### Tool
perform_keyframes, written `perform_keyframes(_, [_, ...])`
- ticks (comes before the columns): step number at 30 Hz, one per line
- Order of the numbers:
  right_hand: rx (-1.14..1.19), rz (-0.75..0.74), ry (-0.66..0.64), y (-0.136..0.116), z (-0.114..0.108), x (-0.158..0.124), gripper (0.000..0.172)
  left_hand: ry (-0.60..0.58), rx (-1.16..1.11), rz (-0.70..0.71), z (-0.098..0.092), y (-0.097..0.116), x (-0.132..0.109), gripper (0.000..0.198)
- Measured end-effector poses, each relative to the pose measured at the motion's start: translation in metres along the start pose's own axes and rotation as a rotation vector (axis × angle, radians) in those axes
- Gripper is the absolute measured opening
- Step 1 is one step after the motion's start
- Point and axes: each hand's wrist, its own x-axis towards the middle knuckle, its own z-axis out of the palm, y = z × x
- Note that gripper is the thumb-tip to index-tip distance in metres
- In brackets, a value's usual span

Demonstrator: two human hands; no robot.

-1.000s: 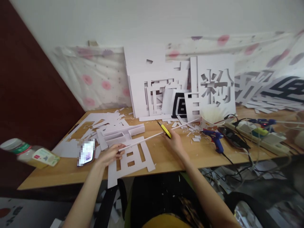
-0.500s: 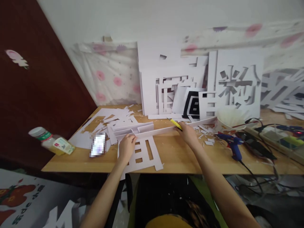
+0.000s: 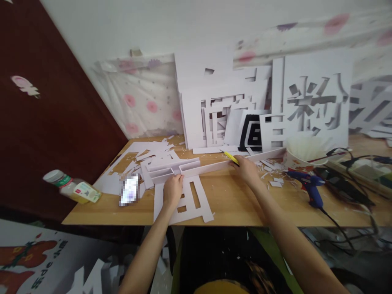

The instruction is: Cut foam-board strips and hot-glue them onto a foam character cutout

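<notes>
My left hand [image 3: 173, 188] is closed, its fingertips pinching the lower edge of a long white foam-board strip [image 3: 211, 168]. Under that hand lies a flat white cut-out panel [image 3: 199, 204] with rectangular openings, some of them covered by my fingers. A raised white piece with upright walls [image 3: 162, 173] stands just behind and left of the fingertips. In my right hand [image 3: 247, 169] is a yellow utility knife [image 3: 229, 157], its tip pointing up and left. This hand also rests at the strip, which runs on past it to the right; the fingers' underside is hidden.
A blue glue gun [image 3: 309, 185] with its cable lies at right, beside a paper tub [image 3: 301, 162]. White scraps [image 3: 150, 153] cover the back left, near a blurred phone [image 3: 129, 190] and a bottle [image 3: 72, 187]. Cut boards [image 3: 192, 81] lean against the wall.
My left hand has slid slightly right over the panel and now covers more of its openings. The right hand keeps the knife at the strip. The camera view has shifted a little.
</notes>
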Motion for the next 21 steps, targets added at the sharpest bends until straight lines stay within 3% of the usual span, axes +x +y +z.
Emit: perform_keyframes(21, [0.042, -0.016, 0.027, 0.016, 0.007, 0.003, 0.026, 0.002, -0.029, -0.057, 0.016, 0.001, -0.007, 0.038])
